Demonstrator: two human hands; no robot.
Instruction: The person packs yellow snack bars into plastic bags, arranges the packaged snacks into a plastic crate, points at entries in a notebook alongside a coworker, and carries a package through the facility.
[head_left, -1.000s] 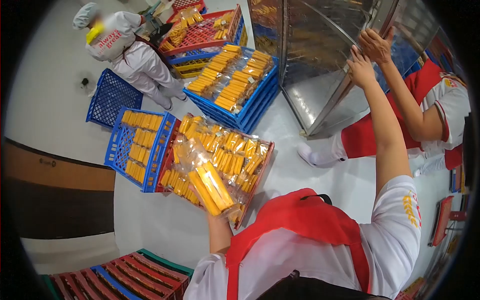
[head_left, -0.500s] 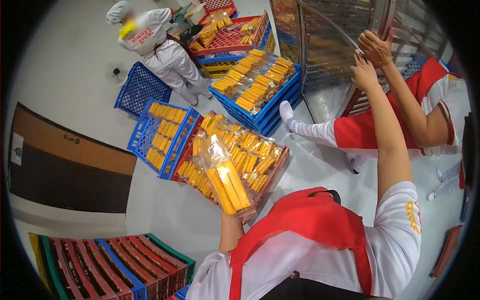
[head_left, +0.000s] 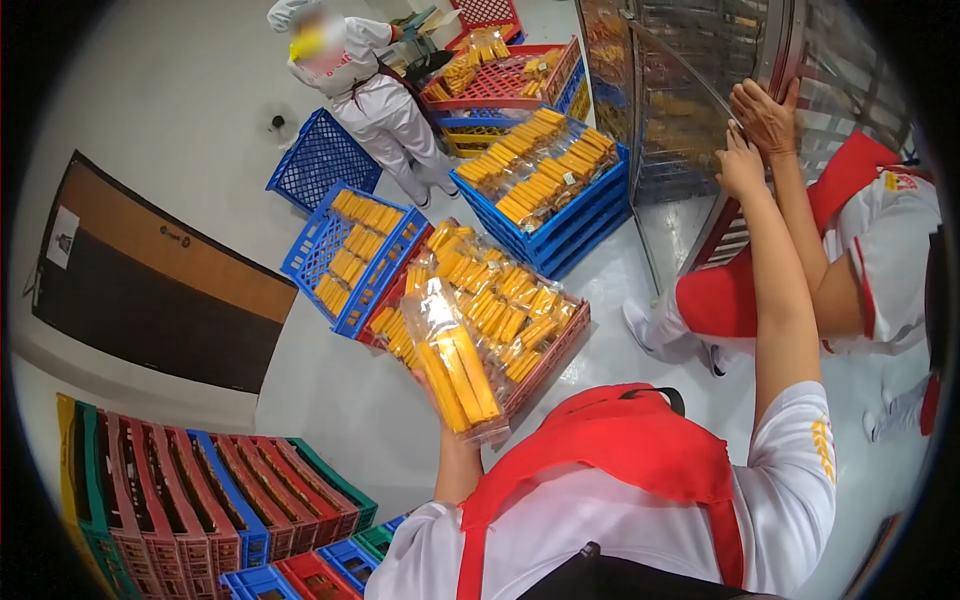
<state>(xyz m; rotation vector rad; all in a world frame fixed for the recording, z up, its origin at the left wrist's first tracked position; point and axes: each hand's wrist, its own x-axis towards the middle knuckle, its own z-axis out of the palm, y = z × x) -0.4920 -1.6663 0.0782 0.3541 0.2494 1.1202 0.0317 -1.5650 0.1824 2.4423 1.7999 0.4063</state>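
My left hand [head_left: 430, 388] is mostly hidden beneath a clear bag of yellow sticks [head_left: 456, 372], which it holds up over a red crate [head_left: 548, 366] full of similar bags. My right arm stretches forward, and my right hand [head_left: 740, 166] is at the edge of a metal-framed door with clear panels [head_left: 690, 110]. A co-worker's hand [head_left: 768, 120] rests on the same frame just beyond it. Whether my right fingers grip the edge is hard to tell. A blue crate of bagged sticks [head_left: 365, 255] leans beside the red crate.
Stacked blue crates [head_left: 560, 235] with bagged sticks stand ahead. Another person [head_left: 385, 110] is at the back near red and yellow crates. A blue crate [head_left: 322, 165] leans there. Rows of coloured crates [head_left: 220, 490] are at lower left; a co-worker in red apron [head_left: 720, 300] stands right.
The view has swung, shifting the crates rightward and showing more of the crates at lower left. The co-worker's leg and the door have changed position. The bag remains in my left hand.
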